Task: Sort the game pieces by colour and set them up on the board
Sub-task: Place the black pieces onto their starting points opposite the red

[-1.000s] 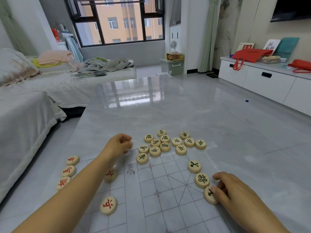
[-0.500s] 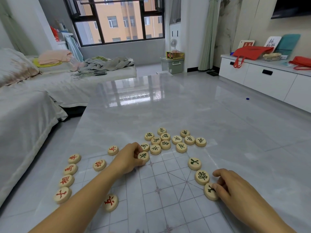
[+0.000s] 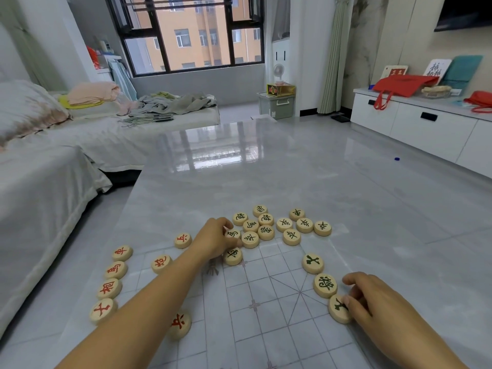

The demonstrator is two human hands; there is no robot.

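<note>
Left hand (image 3: 214, 242) fingers curl on cluster-edge green piece (image 3: 233, 233), just right of the knuckles. Right hand (image 3: 372, 302) pinches near green piece (image 3: 336, 311), lying left of its fingers.

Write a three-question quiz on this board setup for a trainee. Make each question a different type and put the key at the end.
1. True or false: the red-lettered pieces lie on the right side of the board.
2. The right hand touches a piece lettered in: A red, B dark green, C blue.
3. How many pieces form the curved row running from that hand toward the far cluster?
Key: 1 false; 2 B; 3 three.
</note>
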